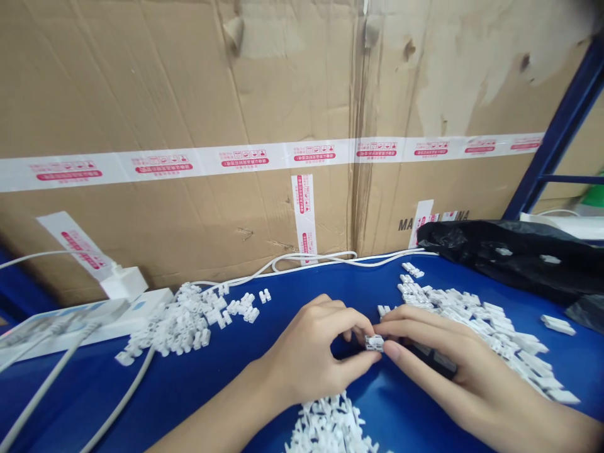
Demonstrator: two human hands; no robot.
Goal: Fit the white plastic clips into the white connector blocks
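Thumb and index finger of my left hand [325, 346] pinch a small white plastic connector piece [374, 343] with dark slots in its face. From the other side, the thumb and fingertips of my right hand [453, 352] close on the right end of the same piece. A dark object [431, 360] shows partly under my right palm; its kind is hidden. Just below my left hand is a heap of tiny white plastic parts [330, 428]. Beyond my right hand spreads a pile of longer white plastic pieces [476, 321].
More small white pieces [184, 321] are heaped at left, against a white power strip [146, 311] with plugged-in cables. A black plastic bag [509, 258] lies at back right on the blue table [226, 384]. A taped cardboard box [189, 113] stands behind, with a white cable [311, 257] along its foot.
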